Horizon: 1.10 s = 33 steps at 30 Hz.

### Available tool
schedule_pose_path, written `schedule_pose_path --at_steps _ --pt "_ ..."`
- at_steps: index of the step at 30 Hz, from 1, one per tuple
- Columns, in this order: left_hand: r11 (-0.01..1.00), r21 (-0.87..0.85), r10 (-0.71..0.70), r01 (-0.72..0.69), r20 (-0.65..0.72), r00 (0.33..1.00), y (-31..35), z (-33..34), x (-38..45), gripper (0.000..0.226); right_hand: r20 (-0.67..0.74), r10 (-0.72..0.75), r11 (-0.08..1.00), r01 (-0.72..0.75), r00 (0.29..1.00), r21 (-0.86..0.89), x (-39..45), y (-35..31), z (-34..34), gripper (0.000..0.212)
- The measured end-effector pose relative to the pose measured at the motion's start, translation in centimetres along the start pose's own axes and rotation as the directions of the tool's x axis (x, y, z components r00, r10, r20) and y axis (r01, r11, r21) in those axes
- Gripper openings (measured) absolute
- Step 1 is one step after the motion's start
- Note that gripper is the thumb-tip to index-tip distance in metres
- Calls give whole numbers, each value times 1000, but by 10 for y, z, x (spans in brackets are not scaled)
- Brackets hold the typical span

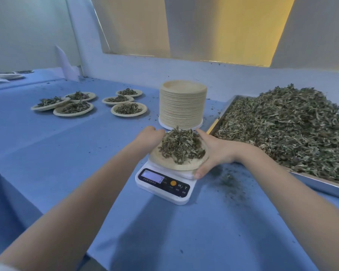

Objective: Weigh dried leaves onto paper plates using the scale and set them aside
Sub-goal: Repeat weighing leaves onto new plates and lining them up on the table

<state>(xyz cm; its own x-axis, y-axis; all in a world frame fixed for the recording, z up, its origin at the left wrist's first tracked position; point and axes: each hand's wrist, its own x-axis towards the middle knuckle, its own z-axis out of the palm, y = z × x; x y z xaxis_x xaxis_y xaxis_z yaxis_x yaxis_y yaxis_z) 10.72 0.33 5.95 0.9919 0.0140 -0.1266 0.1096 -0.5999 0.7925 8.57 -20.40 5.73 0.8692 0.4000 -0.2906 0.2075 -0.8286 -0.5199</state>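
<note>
1. At far left of the blue table (70, 153), six filled plates (72, 109) are sitting in two clusters of three, each holding a low heap of leaves; the portions are looking roughly alike.
2. Left hand (149, 136) is meeting the left rim of the paper plate (176, 166) on the scale (165, 185); its fingers are curling at the rim, whether under it I cannot tell.
3. Plate on the scale is carrying a mounded portion of dried leaves (181, 146); display is lit but unreadable.
4. Right hand (215, 151) is lying along the right rim, fingers nearly straight, thumb pressing down at the front edge by the scale platform.
5. Judgement: step in hand is lifting the weighed plate off; raising both sides evenly and level should be keeping the mound from spilling; moving slowly, since the plate is likely flexing.
6. Behind the scale, the stack of empty plates (182, 106) is standing upright.
7. At right, the metal tray (321, 185) is holding the bulk leaf pile (282, 132); crumbs are lying scattered beside it.
</note>
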Motion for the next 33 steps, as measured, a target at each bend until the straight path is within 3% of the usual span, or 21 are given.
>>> schedule_pose_path --at_steps 4,7,10,13,18,22,26,33 --pt "999 -44 18 -19 -26 1000 -3 5 -1 7 -81 -96 994 99 992 42 -1 2 6 143" --pt "993 -118 22 -27 -44 999 -6 8 -1 22 -82 -121 986 129 989 104 -2 8 11 138" --pt "984 -176 1 -13 -67 998 -9 9 -2 35 -101 -150 982 160 984 96 -1 10 16 141" --pt "978 -209 7 -26 -90 996 -8 5 -3 35 -134 -178 969 197 975 146 0 7 16 147" --pt "966 -234 68 -106 -166 984 -2 -5 -6 28 -214 -224 970 239 951 46 4 -5 8 150" --pt "949 -265 111 -172 -230 967 1 -19 -2 26 -268 -230 964 256 936 68 6 -17 -5 151" --pt "941 -288 89 -177 -292 952 1 -43 6 32 -253 -233 962 261 939 84 18 -37 -18 151" --pt "940 -313 8 -135 -377 926 -20 -98 29 20 -194 -312 944 326 930 42 75 -81 -22 145"
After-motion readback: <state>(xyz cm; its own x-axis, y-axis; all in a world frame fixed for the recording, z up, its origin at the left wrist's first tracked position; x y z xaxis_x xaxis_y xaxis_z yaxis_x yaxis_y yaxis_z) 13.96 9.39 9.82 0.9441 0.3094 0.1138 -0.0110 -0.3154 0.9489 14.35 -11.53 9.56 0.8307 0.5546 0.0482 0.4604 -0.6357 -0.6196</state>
